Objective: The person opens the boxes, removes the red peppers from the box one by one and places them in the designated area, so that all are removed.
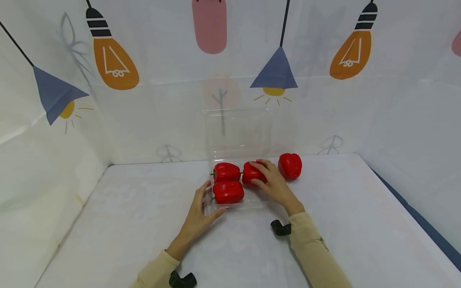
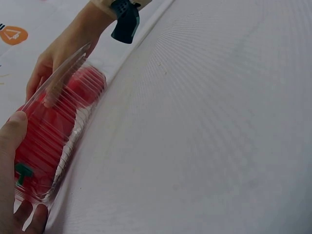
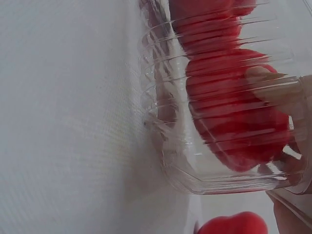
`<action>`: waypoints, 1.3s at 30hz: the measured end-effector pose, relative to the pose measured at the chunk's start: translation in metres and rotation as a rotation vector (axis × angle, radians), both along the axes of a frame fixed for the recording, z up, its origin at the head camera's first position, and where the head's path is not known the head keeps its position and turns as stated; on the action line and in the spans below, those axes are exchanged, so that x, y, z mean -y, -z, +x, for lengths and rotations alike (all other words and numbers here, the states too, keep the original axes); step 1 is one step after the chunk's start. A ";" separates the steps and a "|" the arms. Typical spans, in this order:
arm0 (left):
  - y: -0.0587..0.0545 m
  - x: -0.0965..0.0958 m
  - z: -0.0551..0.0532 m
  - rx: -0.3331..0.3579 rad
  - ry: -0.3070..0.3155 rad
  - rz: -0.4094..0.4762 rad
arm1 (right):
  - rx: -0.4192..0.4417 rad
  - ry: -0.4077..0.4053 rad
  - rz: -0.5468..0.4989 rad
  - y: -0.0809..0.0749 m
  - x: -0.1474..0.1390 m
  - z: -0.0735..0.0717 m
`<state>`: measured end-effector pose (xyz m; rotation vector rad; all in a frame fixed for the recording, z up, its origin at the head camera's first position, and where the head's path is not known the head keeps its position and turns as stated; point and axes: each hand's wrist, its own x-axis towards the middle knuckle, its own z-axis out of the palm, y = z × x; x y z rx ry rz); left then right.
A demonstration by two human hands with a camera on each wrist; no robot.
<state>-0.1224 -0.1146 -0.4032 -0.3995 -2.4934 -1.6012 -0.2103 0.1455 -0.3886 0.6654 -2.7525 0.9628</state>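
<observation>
Left sleeve (image 1: pixel 158 270): seen nearest.
Left hand (image 1: pixel 197 216): spread wide against the clear box (image 1: pixel 253 197), near left corner; nothing gripped.
Right hand (image 1: pixel 275 186): half curled, the held pepper (image 1: pixel 249 174) gripped inside the box, far right.
Held pepper: probably light, firm, slippery; best held round its fat sides.
Left peppers (image 1: pixel 228 192): packed close beside it.
Lid (image 1: pixel 239 130): propped up, far side.

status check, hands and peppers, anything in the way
Left hand touching clear container's near-left corner. Right hand gripping red pepper inside, two more peppers beside it. Fourth pepper outside, right. Lid open, nothing visibly blocking.
</observation>
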 end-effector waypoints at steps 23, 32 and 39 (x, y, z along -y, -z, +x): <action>-0.002 0.000 0.001 0.021 -0.005 -0.005 | -0.079 -0.007 -0.078 -0.003 0.000 0.000; -0.002 -0.001 0.001 0.036 -0.004 -0.006 | -0.031 0.025 -0.147 -0.002 -0.003 -0.001; -0.001 -0.001 0.002 0.015 0.004 -0.011 | -0.037 0.045 -0.221 -0.004 -0.006 -0.002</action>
